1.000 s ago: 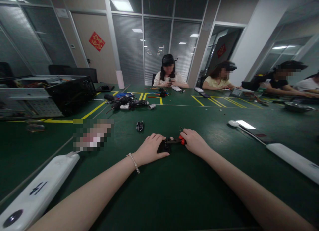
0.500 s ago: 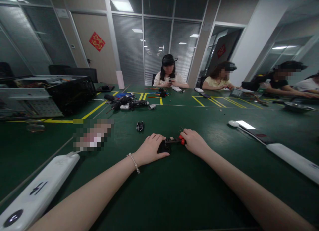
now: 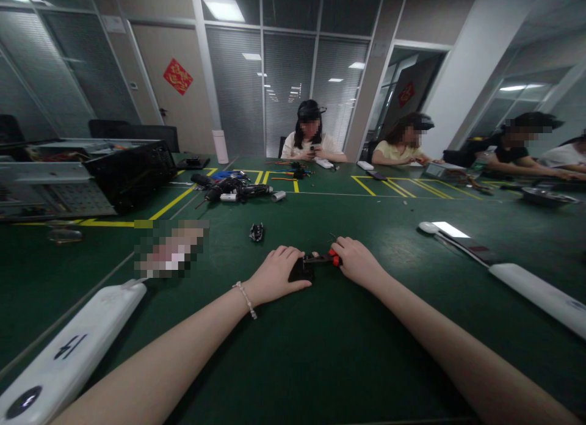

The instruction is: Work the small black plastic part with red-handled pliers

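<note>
My left hand (image 3: pixel 277 273) is closed around a small black part (image 3: pixel 300 270) low over the green table (image 3: pixel 357 352), with the thumb along its near side. My right hand (image 3: pixel 356 261) grips red-handled pliers (image 3: pixel 336 257), whose dark jaws point left and reach the black part. Whether the jaws bite on it I cannot tell. A short thin wire end shows just above my right fingers. Beyond my left hand lies a small black and silver piece (image 3: pixel 257 232), apart from both hands.
White power banks lie at left (image 3: pixel 77 345) and right (image 3: pixel 535 290). Beside the right one is a phone (image 3: pixel 462 237). Farther back are a heap of black cables (image 3: pixel 233 187), an open computer case (image 3: pixel 91 174) and a pink bottle (image 3: pixel 220 146). Several people sit across the table.
</note>
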The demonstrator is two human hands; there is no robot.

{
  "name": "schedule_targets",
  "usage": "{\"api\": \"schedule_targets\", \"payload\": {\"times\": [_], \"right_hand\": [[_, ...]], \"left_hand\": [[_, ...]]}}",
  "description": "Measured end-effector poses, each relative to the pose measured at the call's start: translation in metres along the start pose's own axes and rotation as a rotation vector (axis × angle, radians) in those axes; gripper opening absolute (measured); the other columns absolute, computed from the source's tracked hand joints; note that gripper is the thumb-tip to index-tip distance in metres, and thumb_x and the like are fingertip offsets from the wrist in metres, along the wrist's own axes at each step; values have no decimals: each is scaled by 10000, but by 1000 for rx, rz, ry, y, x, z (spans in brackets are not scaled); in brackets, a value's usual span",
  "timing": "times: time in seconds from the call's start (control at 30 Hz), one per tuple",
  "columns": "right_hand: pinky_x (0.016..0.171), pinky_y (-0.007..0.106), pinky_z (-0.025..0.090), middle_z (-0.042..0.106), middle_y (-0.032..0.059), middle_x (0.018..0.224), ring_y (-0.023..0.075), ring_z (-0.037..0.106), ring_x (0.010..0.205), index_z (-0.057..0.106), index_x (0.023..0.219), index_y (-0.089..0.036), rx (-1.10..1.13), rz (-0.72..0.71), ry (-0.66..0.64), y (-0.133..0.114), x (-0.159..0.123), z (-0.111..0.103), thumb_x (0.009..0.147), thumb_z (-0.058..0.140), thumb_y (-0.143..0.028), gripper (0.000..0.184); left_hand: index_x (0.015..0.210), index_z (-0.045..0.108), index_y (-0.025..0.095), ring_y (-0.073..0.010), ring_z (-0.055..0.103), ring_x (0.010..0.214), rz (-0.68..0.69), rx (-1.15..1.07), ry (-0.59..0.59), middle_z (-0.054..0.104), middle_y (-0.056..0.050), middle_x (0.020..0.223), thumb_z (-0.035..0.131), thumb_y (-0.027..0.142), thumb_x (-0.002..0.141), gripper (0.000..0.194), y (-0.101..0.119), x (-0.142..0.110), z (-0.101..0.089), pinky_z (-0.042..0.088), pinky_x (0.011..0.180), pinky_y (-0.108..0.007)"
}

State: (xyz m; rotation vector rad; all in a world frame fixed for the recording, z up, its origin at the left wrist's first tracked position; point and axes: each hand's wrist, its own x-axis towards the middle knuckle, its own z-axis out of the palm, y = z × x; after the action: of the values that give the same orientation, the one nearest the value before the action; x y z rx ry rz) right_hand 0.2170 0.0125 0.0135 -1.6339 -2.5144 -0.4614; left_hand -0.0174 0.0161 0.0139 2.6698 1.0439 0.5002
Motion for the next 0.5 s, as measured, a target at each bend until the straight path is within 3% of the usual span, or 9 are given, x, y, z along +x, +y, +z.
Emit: {"api": "schedule_targets", "payload": {"times": [0.5], "right_hand": [[734,302,383,542,98,961,203,494,856,553,937,-143,-12,-23,7,2,0,3,616,519,-67,332]], "left_hand": [[1136,435,210,-242,440,1036,-3,-8,16,489,-57,1138,494,590,731,559,-2,0,2,375,855,-383]]}}
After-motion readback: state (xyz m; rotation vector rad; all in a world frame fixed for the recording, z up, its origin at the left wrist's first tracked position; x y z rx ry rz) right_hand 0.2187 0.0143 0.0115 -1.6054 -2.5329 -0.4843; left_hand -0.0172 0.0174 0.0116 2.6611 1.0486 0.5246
